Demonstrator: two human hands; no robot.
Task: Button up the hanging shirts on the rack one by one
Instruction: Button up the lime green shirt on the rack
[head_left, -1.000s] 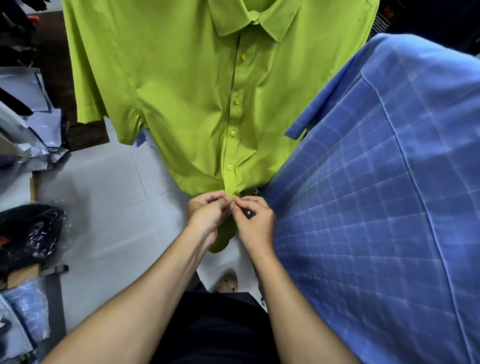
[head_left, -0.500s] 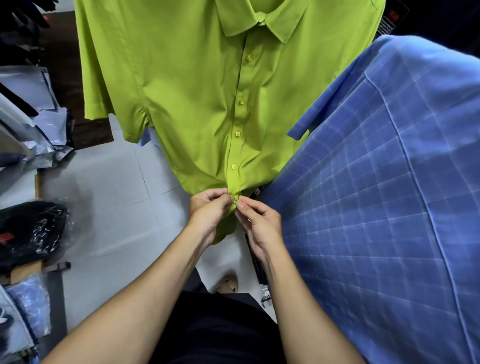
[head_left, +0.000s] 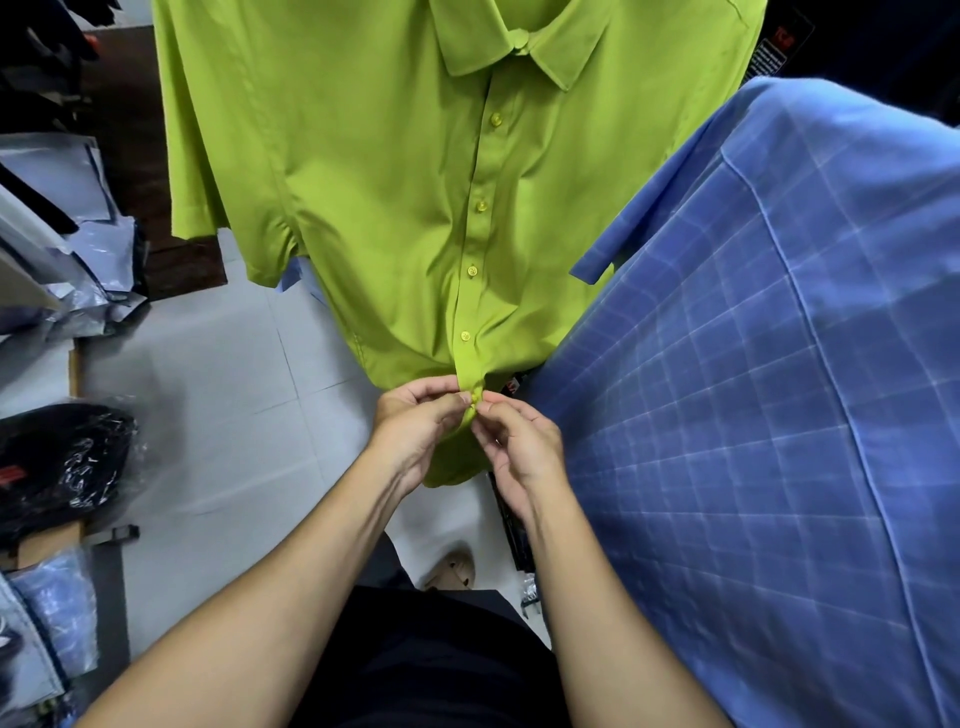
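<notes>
Bagged dark garment (head_left: 57, 462) lay on the floor at far left. Green shirt (head_left: 395, 197) hung centre, placket buttoned down to the hem. Your left hand (head_left: 415, 426) pinched the placket at the lowest button (head_left: 475, 397); your right hand (head_left: 519, 447) pinched it from the other side, fingertips nearly meeting. Blue checked shirt (head_left: 769, 415) hung just right, overlapping the green one

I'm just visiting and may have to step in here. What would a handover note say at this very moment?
Left hand and right hand both pinch the placket of the green shirt at its lowest button, near the hem.
Done: the buttons above it look fastened, up to the collar.
Left: finish this bottom button, whose state the fingers hide; then the blue checked shirt hanging to the right, front not visible.
</notes>
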